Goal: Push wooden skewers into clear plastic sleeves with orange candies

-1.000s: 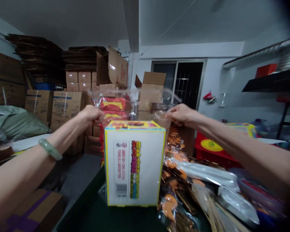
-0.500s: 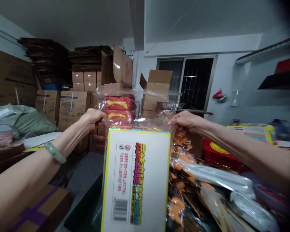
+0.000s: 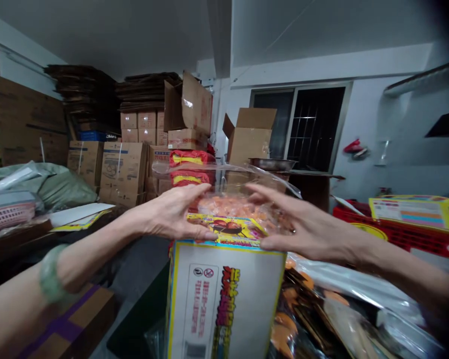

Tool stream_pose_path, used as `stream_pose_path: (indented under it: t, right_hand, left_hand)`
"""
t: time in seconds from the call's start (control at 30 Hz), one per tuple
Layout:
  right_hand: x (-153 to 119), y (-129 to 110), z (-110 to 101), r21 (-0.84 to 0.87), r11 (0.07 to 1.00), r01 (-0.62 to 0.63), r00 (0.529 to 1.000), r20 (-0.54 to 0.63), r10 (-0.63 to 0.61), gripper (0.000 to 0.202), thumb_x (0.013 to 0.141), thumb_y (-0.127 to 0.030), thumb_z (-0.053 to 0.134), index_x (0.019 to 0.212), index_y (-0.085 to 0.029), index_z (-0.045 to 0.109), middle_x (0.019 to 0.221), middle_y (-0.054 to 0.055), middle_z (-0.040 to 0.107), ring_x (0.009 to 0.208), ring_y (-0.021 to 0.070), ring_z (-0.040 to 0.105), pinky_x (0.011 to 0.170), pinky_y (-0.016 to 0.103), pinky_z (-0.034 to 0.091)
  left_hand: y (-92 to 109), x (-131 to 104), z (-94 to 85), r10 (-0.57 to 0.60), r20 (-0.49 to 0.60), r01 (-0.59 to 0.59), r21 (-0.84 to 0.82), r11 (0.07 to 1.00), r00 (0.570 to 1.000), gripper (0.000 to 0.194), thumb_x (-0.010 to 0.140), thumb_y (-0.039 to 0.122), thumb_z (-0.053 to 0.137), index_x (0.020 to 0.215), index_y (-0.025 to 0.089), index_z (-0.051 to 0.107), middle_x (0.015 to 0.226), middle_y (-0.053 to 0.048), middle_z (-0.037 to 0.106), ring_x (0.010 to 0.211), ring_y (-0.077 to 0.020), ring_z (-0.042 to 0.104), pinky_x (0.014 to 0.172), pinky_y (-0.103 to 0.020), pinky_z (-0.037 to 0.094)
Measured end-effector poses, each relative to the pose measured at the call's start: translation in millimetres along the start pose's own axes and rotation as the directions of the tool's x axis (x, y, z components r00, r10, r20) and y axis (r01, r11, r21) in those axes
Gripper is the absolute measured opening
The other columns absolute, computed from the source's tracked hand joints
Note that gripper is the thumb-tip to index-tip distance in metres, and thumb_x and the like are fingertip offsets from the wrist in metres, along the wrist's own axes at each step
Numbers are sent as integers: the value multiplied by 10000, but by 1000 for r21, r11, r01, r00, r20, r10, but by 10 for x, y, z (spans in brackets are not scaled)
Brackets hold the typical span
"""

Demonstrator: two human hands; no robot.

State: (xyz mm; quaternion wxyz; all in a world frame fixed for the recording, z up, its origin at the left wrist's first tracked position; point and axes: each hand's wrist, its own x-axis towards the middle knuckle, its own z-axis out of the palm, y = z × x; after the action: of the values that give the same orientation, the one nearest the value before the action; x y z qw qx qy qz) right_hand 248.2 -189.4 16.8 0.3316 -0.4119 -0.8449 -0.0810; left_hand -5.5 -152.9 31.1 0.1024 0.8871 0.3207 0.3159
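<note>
A white box with yellow edges and coloured printing (image 3: 252,294) stands upright at the centre. Clear plastic film (image 3: 224,172) rises behind its top. My left hand (image 3: 170,214), below a green bracelet, lies at the box's upper left corner with thumb and fingers apart. At the upper right corner is my right hand (image 3: 299,224), its fingers spread over the top edge. Between my hands the box's colourful top (image 3: 232,228) shows, with orange pieces in clear plastic (image 3: 228,204) just behind it.
Wrapped orange and brown items (image 3: 303,309) lie right of the box. A red crate (image 3: 407,244) stands farther right. A carton with purple tape (image 3: 75,319) is low at left. Cartons (image 3: 121,172) and open boxes (image 3: 250,142) are stacked behind.
Both hands have let go of the plastic film's upper edges and come inward to the box top, fingers opening. The box sits lower in view, and its coloured top now shows.
</note>
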Motion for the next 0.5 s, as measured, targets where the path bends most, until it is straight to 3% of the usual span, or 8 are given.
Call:
stream_pose_path:
  t: [0.03, 0.1, 0.17, 0.2, 0.3, 0.4, 0.5]
  right_hand:
    - [26, 35, 26, 3, 999, -42, 981, 188, 41, 634, 546, -411, 700, 1120, -194, 537, 900, 67, 597, 797, 207, 559, 717, 322, 458]
    - [82, 176, 34, 30, 986, -163, 883, 450, 132, 523, 562, -392, 690, 1024, -164, 602, 738, 33, 597, 645, 164, 539, 585, 261, 442]
    - [119, 328, -6, 87, 961, -262, 809, 563, 170, 284, 641, -370, 626, 817, -149, 652, 600, -1, 554, 530, 115, 480, 495, 212, 382]
    - [126, 381, -34, 125, 947, -297, 801, 572, 175, 221, 674, -357, 596, 716, -146, 647, 554, -12, 533, 498, 98, 453, 475, 199, 354]
    - [120, 400, -111, 214, 912, -350, 841, 501, 205, 227, 673, -342, 603, 564, -144, 608, 497, -25, 511, 465, 74, 412, 457, 185, 313]
    - [141, 305, -203, 214, 913, -349, 888, 386, 249, 240, 622, -358, 653, 532, -139, 613, 497, -17, 532, 484, 77, 435, 478, 190, 332]
    - [253, 234, -370, 203, 941, -270, 962, 105, 253, 285, 652, -417, 622, 630, -132, 627, 543, 2, 568, 511, 90, 486, 507, 208, 371]
  left_hand:
    - [-41, 64, 14, -45, 99, 44, 14, 999, 994, 563, 446, 329, 775, 961, 154, 632, 798, -35, 642, 757, -207, 566, 604, -214, 395]
    - [-139, 159, 7, -83, 294, 84, 10, 996, 952, 318, 519, 322, 742, 757, 126, 665, 613, -7, 601, 602, -161, 533, 513, -194, 352]
    - [-215, 184, -20, -48, 373, 59, -19, 998, 926, 219, 609, 324, 687, 594, 110, 641, 519, 3, 550, 516, -125, 477, 466, -188, 312]
    - [-239, 175, -31, -12, 361, 24, -27, 999, 932, 232, 641, 322, 664, 563, 106, 631, 508, 4, 538, 504, -114, 458, 459, -186, 303]
    - [-286, 119, -43, 78, 239, -81, 3, 997, 968, 217, 700, 290, 611, 597, 102, 641, 533, 3, 541, 516, -103, 446, 477, -185, 312]
    - [-362, 105, -42, 75, 96, -80, 47, 996, 993, 225, 714, 284, 583, 592, 100, 628, 548, -5, 536, 533, -105, 450, 503, -188, 330]
    - [-468, 118, -50, 23, 27, -24, 36, 999, 999, 257, 717, 320, 566, 581, 106, 610, 522, 1, 492, 517, -100, 418, 497, -193, 326]
